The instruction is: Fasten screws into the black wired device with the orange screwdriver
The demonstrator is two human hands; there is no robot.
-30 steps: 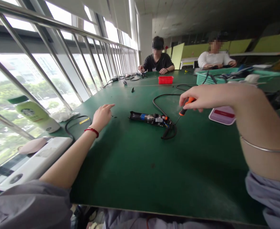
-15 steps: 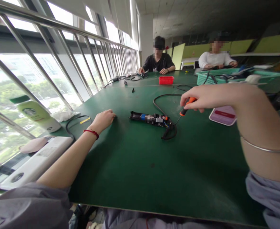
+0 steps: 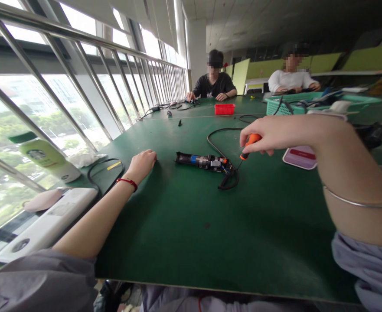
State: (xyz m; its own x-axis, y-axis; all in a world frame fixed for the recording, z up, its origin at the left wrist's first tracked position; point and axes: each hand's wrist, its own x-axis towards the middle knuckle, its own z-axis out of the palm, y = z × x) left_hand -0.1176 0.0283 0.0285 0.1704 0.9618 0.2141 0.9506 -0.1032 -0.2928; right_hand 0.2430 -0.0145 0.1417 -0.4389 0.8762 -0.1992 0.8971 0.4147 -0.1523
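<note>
A long black opened device (image 3: 204, 162) with exposed wiring lies in the middle of the green table (image 3: 184, 225), its black cable (image 3: 220, 136) looping away behind it. My right hand (image 3: 269, 134) is closed around an orange-handled screwdriver (image 3: 247, 145), whose thin shaft points down at the device's right end. My left hand (image 3: 142, 164), with a red string on the wrist, rests on the table left of the device, fingers curled with the tips pressed to the surface; what is under them is hidden.
A pink phone (image 3: 299, 157) lies right of the screwdriver. A red tray (image 3: 225, 108) and a teal basket (image 3: 288, 104) stand farther back, where two people sit. At the left edge are a white box (image 3: 44, 225), a tilted bottle (image 3: 47, 158) and a cable (image 3: 104, 167).
My left hand went from pointing with a stretched finger above the table to resting curled on the surface. My right hand with the screwdriver shifted slightly left.
</note>
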